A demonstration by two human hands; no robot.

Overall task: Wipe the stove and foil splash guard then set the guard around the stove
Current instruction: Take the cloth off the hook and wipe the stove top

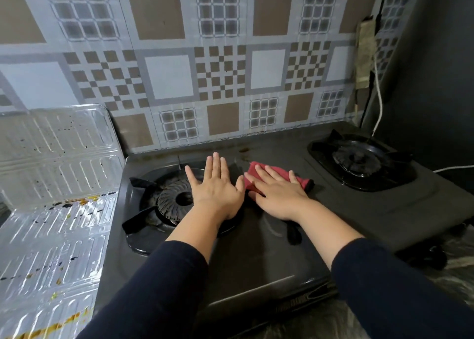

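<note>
- The foil splash guard [56, 184] runs off the left and bottom edges of the view, so its full extent is not visible; it stands and lies just beside the stove's left side, not around it.
- The guard is thin, shiny embossed foil with ribbed panels and rounded corners, speckled with dark spots and streaked with yellow-brown stains.
- The stove [269, 256] is a matte dark two-burner unit on the bench [456, 269], whose marbled surface shows only in slivers at the right and bottom.
- The left hand [218, 187] lies flat, palm down, fingers spread apart and holding nothing; it covers the right part of the left burner [171, 202], a round ribbed cap under black pan-support prongs.
- The right hand [278, 192] presses flat on a red cloth [279, 173] at the middle of the stove top, fingers straight and slightly apart, not curled around it; much of the cloth is hidden under the palm.
- A dark knob near the right wrist is partly hidden and hard to make out.
- The right burner [359, 159] sits uncovered at the back right.
- Dark sleeves cover both forearms.
- The wall [220, 69] carries a glossy geometric tile-pattern sheet; a white cable [379, 102] hangs at its right end.
</note>
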